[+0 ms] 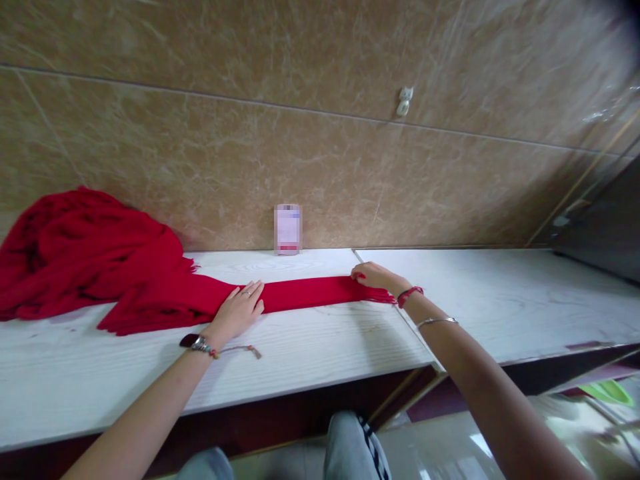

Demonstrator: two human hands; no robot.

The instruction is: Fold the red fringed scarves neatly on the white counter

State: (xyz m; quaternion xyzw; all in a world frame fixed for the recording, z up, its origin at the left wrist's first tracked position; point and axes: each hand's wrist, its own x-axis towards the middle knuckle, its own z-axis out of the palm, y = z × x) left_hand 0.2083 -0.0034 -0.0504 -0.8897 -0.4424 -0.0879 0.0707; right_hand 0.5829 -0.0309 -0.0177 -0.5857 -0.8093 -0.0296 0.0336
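A red fringed scarf (307,295) lies along the white wood-grain surface, its right part a flat narrow strip and its left part a loose heap against the wall. My left hand (239,310) rests flat on the strip where it meets the heap, fingers stretched out. Near the fringed right end, my right hand (373,273) pinches the strip's upper edge between thumb and fingers. The fringe hangs out to the right beneath that wrist.
Behind the scarf, a blurred phone-like card (288,230) leans on the brown marbled wall (320,160). A small white hook (405,101) is fixed higher up. The white countertop (480,293) has a seam right of centre. A dark box-like object (600,213) stands at far right.
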